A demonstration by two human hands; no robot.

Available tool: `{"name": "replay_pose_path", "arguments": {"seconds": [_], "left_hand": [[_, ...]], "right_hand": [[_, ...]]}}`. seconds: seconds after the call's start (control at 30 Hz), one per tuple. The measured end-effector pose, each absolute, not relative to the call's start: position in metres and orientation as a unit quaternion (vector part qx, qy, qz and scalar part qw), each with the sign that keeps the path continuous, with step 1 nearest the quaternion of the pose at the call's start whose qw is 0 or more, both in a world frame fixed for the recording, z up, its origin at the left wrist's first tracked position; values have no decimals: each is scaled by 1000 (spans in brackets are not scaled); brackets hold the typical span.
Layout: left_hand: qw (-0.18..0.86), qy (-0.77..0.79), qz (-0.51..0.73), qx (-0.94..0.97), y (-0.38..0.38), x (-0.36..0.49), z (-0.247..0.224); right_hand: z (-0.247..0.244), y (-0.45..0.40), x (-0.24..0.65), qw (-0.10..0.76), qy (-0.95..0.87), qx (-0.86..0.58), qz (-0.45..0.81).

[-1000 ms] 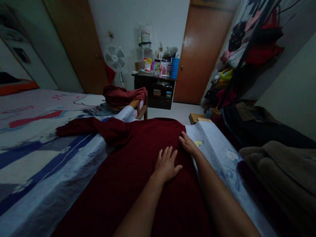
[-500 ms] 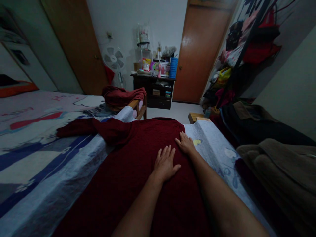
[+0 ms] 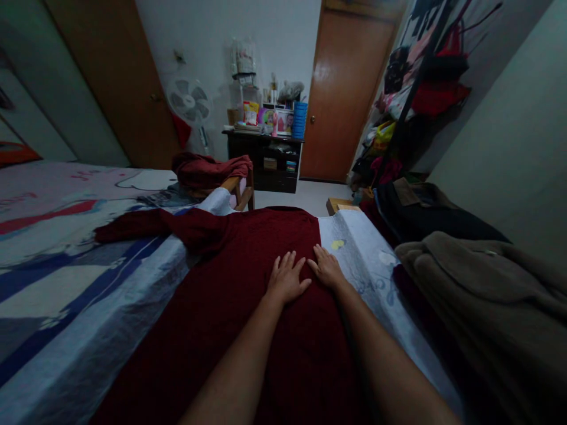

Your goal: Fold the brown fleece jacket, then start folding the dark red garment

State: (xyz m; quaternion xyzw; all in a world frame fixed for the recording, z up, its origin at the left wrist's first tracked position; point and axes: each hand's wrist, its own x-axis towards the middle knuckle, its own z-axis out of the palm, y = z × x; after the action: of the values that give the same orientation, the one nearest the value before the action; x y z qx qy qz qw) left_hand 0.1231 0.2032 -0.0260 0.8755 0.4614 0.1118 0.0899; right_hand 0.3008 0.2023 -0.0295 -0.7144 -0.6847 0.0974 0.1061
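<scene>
A dark red long-sleeved garment (image 3: 221,295) lies spread on the bed, its neckline at the far end. One sleeve (image 3: 133,227) stretches out to the left; no sleeve shows stretched out on the right. My left hand (image 3: 287,277) rests flat on the middle of the garment, fingers apart. Beside it, my right hand (image 3: 326,267) lies open at the garment's right edge, its thumb close to my left hand. Neither hand grips the cloth.
Folded dark clothes (image 3: 443,206) and a brown fleece garment (image 3: 478,265) are piled at the right. Reddish cloth (image 3: 212,171) hangs over a wooden frame beyond the left sleeve. A fan (image 3: 190,101) and a dark cabinet (image 3: 261,159) stand by the far wall.
My right hand has moved a little nearer to me along the garment's right edge. My left hand stays flat on the cloth. The camera view has turned slightly right.
</scene>
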Motion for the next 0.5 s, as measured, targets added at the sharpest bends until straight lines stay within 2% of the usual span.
{"name": "replay_pose_path", "arguments": {"seconds": [0.3, 0.5], "left_hand": [[95, 463, 99, 876, 203, 124, -22], [87, 461, 95, 878, 203, 124, -19]], "right_hand": [[-19, 138, 294, 92, -674, -715, 160], [-17, 94, 288, 115, -676, -706, 176]]}}
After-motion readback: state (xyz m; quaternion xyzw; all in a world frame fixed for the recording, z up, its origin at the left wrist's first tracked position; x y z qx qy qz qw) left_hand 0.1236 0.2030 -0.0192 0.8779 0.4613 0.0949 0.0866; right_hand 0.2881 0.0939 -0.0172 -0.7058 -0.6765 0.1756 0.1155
